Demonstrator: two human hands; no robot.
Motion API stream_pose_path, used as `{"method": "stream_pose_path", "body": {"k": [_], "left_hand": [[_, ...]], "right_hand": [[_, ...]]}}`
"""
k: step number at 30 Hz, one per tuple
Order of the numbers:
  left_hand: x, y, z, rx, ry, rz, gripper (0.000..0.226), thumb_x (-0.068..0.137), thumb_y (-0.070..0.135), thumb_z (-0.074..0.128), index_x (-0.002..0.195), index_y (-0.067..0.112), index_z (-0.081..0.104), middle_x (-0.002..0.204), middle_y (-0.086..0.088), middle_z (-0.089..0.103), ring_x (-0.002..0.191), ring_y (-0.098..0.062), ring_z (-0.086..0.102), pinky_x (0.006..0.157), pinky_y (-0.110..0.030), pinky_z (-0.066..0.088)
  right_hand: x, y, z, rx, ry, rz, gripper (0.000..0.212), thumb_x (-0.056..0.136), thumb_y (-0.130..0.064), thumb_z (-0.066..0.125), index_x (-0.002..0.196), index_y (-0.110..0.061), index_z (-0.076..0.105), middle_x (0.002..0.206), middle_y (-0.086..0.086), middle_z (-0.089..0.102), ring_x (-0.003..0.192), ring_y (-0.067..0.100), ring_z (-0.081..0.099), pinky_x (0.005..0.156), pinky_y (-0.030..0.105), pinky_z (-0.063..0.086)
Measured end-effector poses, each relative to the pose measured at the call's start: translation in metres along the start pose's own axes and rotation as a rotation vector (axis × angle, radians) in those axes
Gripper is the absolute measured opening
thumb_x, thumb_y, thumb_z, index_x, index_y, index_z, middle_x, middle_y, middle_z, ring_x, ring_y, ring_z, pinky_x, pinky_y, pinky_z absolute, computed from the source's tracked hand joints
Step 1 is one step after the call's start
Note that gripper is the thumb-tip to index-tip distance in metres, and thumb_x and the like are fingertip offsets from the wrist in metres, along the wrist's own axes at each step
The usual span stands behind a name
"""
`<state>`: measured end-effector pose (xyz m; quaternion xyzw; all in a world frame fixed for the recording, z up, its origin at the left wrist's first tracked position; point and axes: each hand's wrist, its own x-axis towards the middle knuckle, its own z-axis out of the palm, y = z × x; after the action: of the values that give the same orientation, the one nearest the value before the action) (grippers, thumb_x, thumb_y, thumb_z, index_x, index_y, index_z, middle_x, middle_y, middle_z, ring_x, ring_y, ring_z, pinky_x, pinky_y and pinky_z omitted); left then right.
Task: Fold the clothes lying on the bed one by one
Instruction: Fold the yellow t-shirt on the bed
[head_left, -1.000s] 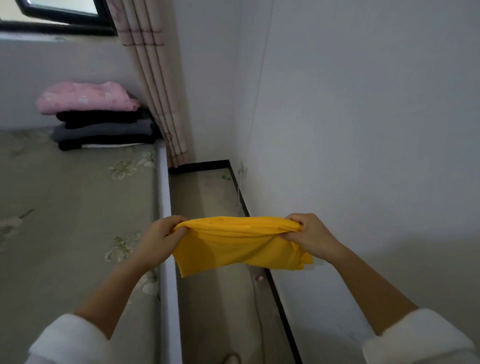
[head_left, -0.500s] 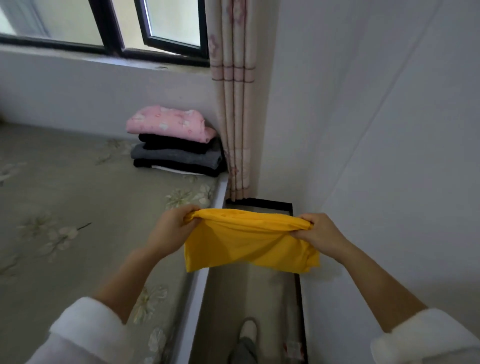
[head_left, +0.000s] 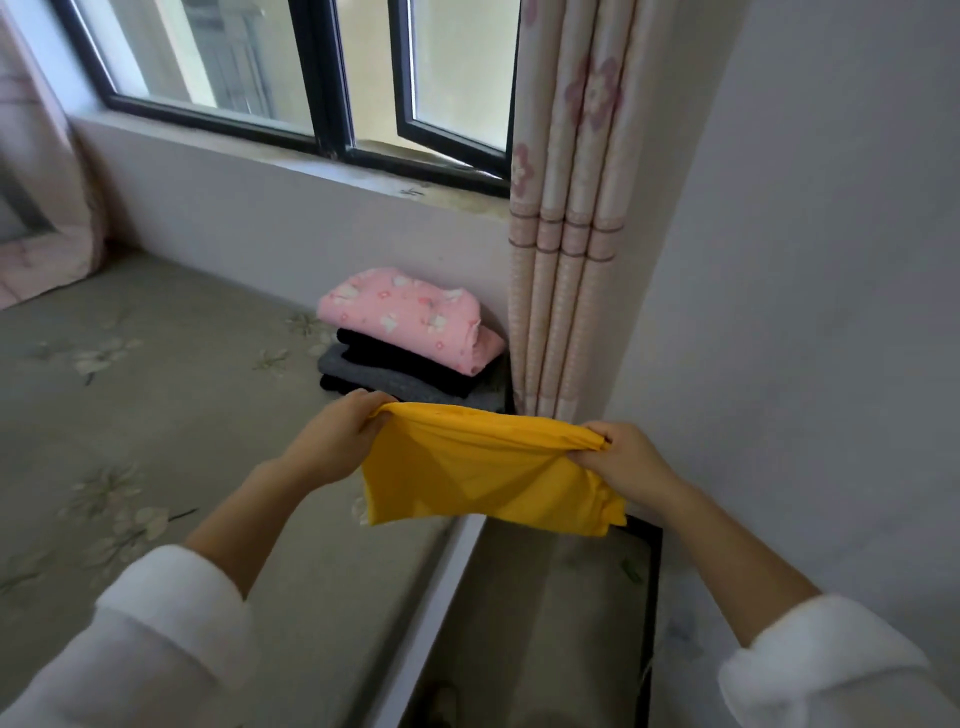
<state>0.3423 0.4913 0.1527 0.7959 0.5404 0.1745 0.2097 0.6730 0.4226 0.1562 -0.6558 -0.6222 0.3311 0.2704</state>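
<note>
You hold a folded yellow garment (head_left: 488, 467) in the air in front of you, its top edge stretched level between your hands and the rest hanging down over the bed's edge and the gap beside it. Your left hand (head_left: 335, 441) grips the left end of that top edge with fingers curled round the cloth; your right hand (head_left: 621, 460) pinches the bunched right end. Just beyond the garment, a stack of folded clothes (head_left: 410, 353) sits on the bed (head_left: 156, 415) against the wall, a pink floral piece (head_left: 410, 317) on top of black and grey ones. A pink patterned curtain (head_left: 563, 208) hangs beside the stack, under a dark-framed window (head_left: 332, 93). White sleeves (head_left: 171, 618) cover both forearms.
</note>
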Motion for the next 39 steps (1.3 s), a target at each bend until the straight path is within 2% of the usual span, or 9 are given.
{"method": "stream_pose_path", "body": {"k": [5,9,14,20,25,27,30,34,39], "left_hand": [[0.084,-0.028,-0.021,0.223,0.029,-0.117,0.029,0.101,0.027,0.038,0.126,0.024,0.053,0.114,-0.011,0.05,0.1,-0.035,0.057,0.083,-0.044,0.048],[0.15,-0.055,-0.041,0.384,0.135,-0.227,0.03,0.1,0.033,0.039,0.127,0.03,0.054,0.115,-0.013,0.058,0.096,-0.036,0.061,0.077,-0.039,0.049],[0.23,-0.098,-0.066,0.006,0.297,-0.358,0.013,0.095,0.028,0.052,0.101,0.034,0.062,0.085,-0.002,0.068,0.05,-0.017,0.067,0.067,-0.032,0.054],[0.312,-0.145,-0.093,-0.485,0.396,-0.515,0.004,0.091,0.022,0.063,0.095,0.023,0.064,0.09,-0.007,0.065,0.053,-0.022,0.069,0.045,-0.023,0.054],[0.379,-0.184,-0.103,-0.652,0.485,-0.475,0.009,0.091,0.015,0.064,0.087,0.024,0.064,0.083,-0.008,0.064,0.051,-0.019,0.068,0.045,-0.02,0.053],[0.41,-0.199,-0.1,-0.665,0.477,-0.469,0.013,0.09,0.016,0.064,0.083,0.026,0.064,0.082,-0.007,0.064,0.05,-0.016,0.068,0.045,-0.021,0.053],[0.458,-0.22,-0.084,-0.639,0.428,-0.479,0.01,0.091,0.015,0.064,0.086,0.024,0.063,0.082,-0.009,0.065,0.052,-0.015,0.067,0.042,-0.018,0.05],[0.516,-0.24,-0.05,-0.546,0.351,-0.477,0.01,0.091,0.015,0.064,0.1,0.017,0.061,0.094,-0.016,0.066,0.069,-0.022,0.064,0.049,-0.024,0.054],[0.554,-0.251,-0.005,-0.432,0.312,-0.512,0.037,0.094,0.029,0.058,0.13,0.02,0.053,0.131,-0.009,0.054,0.099,-0.017,0.055,0.083,-0.034,0.048]], "right_hand": [[0.097,-0.011,-0.003,-0.002,-0.041,-0.057,0.011,0.089,-0.023,0.064,0.079,-0.027,0.068,0.077,-0.006,0.066,0.076,0.011,0.06,0.064,0.03,0.044],[0.179,-0.022,0.0,-0.008,-0.081,-0.118,0.009,0.086,-0.022,0.066,0.084,-0.014,0.07,0.081,0.006,0.069,0.08,0.018,0.063,0.072,0.038,0.048],[0.281,-0.037,0.01,0.018,-0.162,-0.149,0.022,0.08,-0.031,0.067,0.078,-0.01,0.065,0.071,0.006,0.065,0.064,0.006,0.055,0.059,0.031,0.039],[0.381,-0.057,0.024,0.136,-0.242,-0.118,0.027,0.081,-0.021,0.072,0.084,0.004,0.065,0.075,0.019,0.065,0.066,0.02,0.058,0.062,0.033,0.041],[0.441,-0.067,0.041,0.247,-0.19,-0.061,0.028,0.079,-0.019,0.074,0.089,0.007,0.068,0.084,0.026,0.067,0.068,0.016,0.057,0.061,0.031,0.042],[0.463,-0.065,0.051,0.273,-0.156,0.002,0.021,0.079,-0.015,0.074,0.086,0.005,0.069,0.077,0.019,0.069,0.066,0.013,0.057,0.06,0.028,0.042],[0.496,-0.055,0.065,0.315,-0.104,0.111,0.009,0.081,-0.013,0.072,0.075,-0.019,0.071,0.064,-0.012,0.066,0.059,0.0,0.058,0.051,0.015,0.04],[0.535,-0.03,0.081,0.285,0.03,0.276,0.017,0.078,-0.012,0.069,0.075,0.003,0.061,0.065,0.007,0.055,0.059,0.017,0.051,0.052,0.028,0.034],[0.566,-0.004,0.09,0.272,0.148,0.414,0.006,0.079,-0.009,0.066,0.078,-0.004,0.062,0.066,0.01,0.055,0.062,0.024,0.055,0.053,0.025,0.035]]}}
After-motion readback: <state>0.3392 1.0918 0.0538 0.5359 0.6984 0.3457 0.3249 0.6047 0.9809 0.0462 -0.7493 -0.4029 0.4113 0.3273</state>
